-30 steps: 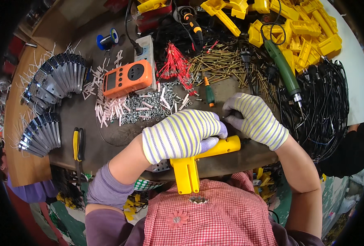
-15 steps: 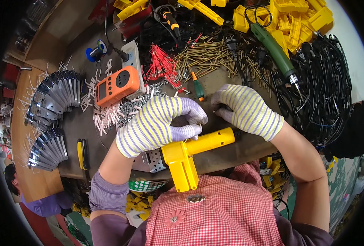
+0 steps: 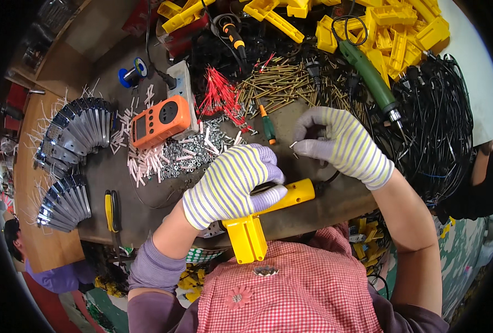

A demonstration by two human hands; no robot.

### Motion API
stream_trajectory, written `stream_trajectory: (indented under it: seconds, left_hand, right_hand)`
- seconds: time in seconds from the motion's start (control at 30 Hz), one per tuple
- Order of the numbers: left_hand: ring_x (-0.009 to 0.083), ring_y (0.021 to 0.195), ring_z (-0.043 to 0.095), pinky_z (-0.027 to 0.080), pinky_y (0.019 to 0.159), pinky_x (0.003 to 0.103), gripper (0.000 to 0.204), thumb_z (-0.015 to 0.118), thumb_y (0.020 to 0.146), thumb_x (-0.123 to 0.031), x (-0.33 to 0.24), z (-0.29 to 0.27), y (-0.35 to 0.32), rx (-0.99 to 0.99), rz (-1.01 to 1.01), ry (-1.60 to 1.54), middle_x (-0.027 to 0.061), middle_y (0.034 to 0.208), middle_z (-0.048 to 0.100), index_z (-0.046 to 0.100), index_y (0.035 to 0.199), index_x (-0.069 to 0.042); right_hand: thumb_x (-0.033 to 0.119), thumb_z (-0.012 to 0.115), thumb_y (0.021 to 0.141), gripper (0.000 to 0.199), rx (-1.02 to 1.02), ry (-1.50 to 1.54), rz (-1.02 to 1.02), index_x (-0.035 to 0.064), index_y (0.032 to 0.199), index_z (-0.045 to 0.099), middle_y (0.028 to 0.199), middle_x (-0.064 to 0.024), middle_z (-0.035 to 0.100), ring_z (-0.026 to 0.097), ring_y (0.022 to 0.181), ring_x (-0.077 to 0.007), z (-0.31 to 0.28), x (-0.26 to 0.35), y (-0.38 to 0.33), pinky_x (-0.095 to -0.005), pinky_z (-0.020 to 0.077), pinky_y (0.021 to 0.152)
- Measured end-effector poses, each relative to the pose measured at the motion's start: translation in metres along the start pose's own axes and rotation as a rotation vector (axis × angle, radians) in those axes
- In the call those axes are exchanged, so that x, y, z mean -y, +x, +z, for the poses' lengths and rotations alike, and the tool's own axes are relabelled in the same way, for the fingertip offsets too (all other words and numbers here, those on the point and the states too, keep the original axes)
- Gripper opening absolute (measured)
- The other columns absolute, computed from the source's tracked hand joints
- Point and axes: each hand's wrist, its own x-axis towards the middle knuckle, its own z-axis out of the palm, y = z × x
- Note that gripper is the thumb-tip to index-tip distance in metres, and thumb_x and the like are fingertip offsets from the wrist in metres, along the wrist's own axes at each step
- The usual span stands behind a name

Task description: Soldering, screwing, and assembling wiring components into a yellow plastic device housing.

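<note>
Left hand [image 3: 232, 186]: striped knit glove, closed around yellow plastic T-shaped housing [image 3: 257, 222].
Housing position: near edge of dark surface [image 3: 146, 191], against the body.
Right hand [image 3: 340, 144]: gloved, fingertips pinching a small silver screw [image 3: 293, 145] above the surface.

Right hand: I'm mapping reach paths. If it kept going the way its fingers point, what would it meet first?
Probably the small green screwdriver, just left of the right hand; depth is unclear.
</note>
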Motion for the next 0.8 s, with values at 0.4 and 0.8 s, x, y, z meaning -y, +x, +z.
stream_trajectory:
  seconds: [0.4,0.8]
  left_hand:
    - [0.0276,0.078,0.066,0.053,0.074,0.037,0.015,0.076,0.081,-0.018,-0.002,-0.005,-0.014,-0.014,-0.142,-0.057,0.009,0.082,0.067,0.07,0.088,-0.006]
    - [0.0257,0.075,0.066,0.05,0.069,0.037,0.026,0.084,0.068,-0.014,-0.033,-0.038,-0.013,-0.293,0.114,0.064,0.0086,0.084,0.07,0.075,0.091,-0.004]
  right_hand:
    - [0.014,0.076,0.086,0.018,0.063,0.216,0.195,0.0036,0.096,0.066,0.083,0.0012,0.065,0.059,0.073,-0.0048,-0.003,0.009,-0.005,-0.0217,0.049,0.065]
    - [0.014,0.077,0.087,0.019,0.313,0.528,0.289,0.0046,0.099,0.066,0.082,0.001,0.064,0.058,0.073,-0.0056,0.038,0.034,-0.024,-0.021,0.0466,0.064]
